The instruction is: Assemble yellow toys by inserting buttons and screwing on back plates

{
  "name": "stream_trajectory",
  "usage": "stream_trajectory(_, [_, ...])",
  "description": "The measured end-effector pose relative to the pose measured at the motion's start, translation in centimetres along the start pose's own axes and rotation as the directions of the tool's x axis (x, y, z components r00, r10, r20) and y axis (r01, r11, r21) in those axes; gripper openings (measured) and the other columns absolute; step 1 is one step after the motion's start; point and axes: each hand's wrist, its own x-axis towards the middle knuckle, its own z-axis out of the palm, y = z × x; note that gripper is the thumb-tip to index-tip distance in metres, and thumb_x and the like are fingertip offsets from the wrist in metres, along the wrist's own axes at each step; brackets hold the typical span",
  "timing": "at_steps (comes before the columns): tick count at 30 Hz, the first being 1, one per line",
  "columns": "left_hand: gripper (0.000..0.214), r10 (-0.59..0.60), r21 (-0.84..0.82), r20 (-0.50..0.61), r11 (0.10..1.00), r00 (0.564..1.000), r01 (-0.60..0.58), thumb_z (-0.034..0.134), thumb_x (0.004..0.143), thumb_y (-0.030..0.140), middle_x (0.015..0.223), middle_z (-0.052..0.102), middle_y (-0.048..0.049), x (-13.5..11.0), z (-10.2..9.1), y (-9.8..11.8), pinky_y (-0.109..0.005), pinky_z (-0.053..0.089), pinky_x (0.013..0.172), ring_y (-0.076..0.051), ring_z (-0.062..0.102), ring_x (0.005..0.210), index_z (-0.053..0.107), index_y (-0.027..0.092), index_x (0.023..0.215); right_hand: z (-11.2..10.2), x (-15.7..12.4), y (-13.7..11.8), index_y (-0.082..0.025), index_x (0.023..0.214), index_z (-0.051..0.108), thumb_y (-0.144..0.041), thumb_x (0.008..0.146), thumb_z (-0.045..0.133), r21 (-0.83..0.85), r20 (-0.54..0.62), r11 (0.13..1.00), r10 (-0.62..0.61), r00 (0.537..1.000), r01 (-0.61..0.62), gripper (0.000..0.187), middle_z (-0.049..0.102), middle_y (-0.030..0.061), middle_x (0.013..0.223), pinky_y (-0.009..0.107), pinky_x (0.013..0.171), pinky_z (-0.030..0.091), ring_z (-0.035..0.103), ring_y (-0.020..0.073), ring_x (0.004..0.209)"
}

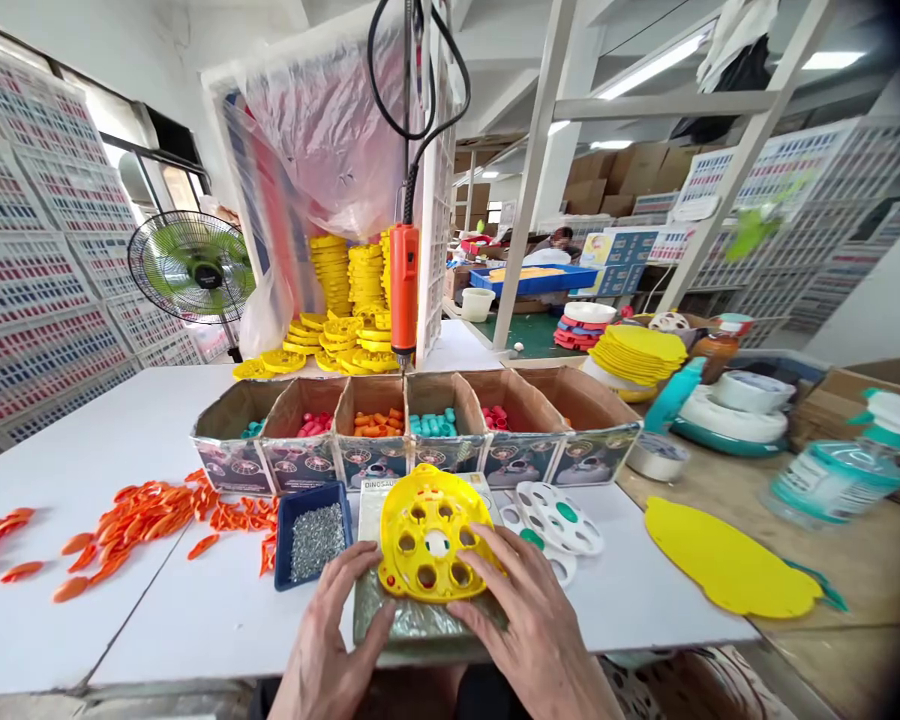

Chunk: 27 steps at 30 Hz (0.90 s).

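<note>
A round yellow plastic toy housing (403, 508) with several holes lies on a pad wrapped in clear plastic (412, 625). My left hand (337, 625) is at its left side, thumb and fingers apart, fingertips close to the rim. My right hand (529, 615) has its fingers over the right rim and its thumb at the lower edge, gripping the housing. To the left stands a dark blue tray (281, 560) of small metal screws (316, 542). White discs with holes (555, 515) lie to the right, partly behind my right hand.
An orange electric screwdriver (404, 285) hangs above a row of cardboard bins (375, 462) holding coloured plastic pieces. Orange parts (146, 520) are spread at left. Yellow housings (349, 330) are stacked behind. Spray bottle (832, 480) and yellow sheet (727, 560) lie right.
</note>
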Motion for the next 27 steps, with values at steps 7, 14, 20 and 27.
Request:
stream_trajectory(7, [0.032,0.040,0.040,-0.002,0.998,0.999,-0.039,0.070,0.090,0.032,0.130,0.069,-0.0116,0.3,0.2,0.1,-0.048,0.050,0.108,-0.032,0.063,0.124,0.069,0.027,0.122,-0.1,0.4,-0.1,-0.027,0.129,0.065,-0.048,0.092,0.068,0.068,0.012,0.997,0.031,0.999,-0.032,0.043,0.068,0.0105,0.134,0.054,0.096,0.058,0.063,0.0354,0.120])
stream_trajectory(14, [0.035,0.005,0.032,-0.011,0.999,1.000,-0.005,0.072,0.087,0.032,0.129,0.070,-0.0100,0.3,0.2,0.4,-0.045,0.053,0.105,-0.032,0.066,0.118,0.070,0.028,0.121,-0.5,-0.2,0.5,-0.030,0.139,0.059,-0.049,0.088,0.072,0.063,0.059,0.997,0.030,0.998,-0.034,0.056,0.064,0.0100,0.141,0.055,0.098,0.055,0.062,0.0369,0.124])
stream_trajectory(20, [0.036,0.099,0.139,-0.056,0.986,0.994,-0.091,0.071,0.089,0.029,0.129,0.071,-0.0080,1.5,-1.4,1.7,-0.040,0.058,0.096,-0.029,0.071,0.110,0.067,0.030,0.125,-4.5,0.3,2.9,-0.032,0.134,0.060,-0.044,0.092,0.068,0.169,-0.006,0.966,0.197,0.980,-0.194,0.044,0.060,0.0085,0.144,0.056,0.108,0.048,0.057,0.0347,0.131])
stream_trajectory(27, [0.026,0.473,0.120,0.125,0.866,0.872,-0.486,0.059,0.096,0.019,0.124,0.074,-0.0096,8.0,0.3,8.7,-0.035,0.055,0.103,-0.025,0.070,0.116,0.069,0.024,0.120,-9.4,6.7,8.6,-0.028,0.113,0.072,-0.044,0.095,0.061,0.167,-0.115,0.931,0.345,0.932,-0.324,0.026,0.073,0.0064,0.124,0.034,0.070,0.060,0.067,0.0293,0.117])
